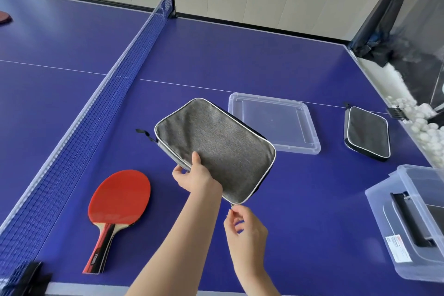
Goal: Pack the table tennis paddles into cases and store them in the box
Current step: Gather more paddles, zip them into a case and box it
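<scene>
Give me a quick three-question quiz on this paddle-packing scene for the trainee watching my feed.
1. True or false: the red paddle lies bare on the table.
2. The right hand pinches, with its fingers: A) the paddle's handle; B) the zip pull at the near corner of the held grey case; C) a ball.
3. How many grey cases show outside the clear box?
Key: 1 true. 2 B. 3 two: one gripped by the left hand, the other case lying on the table.
</scene>
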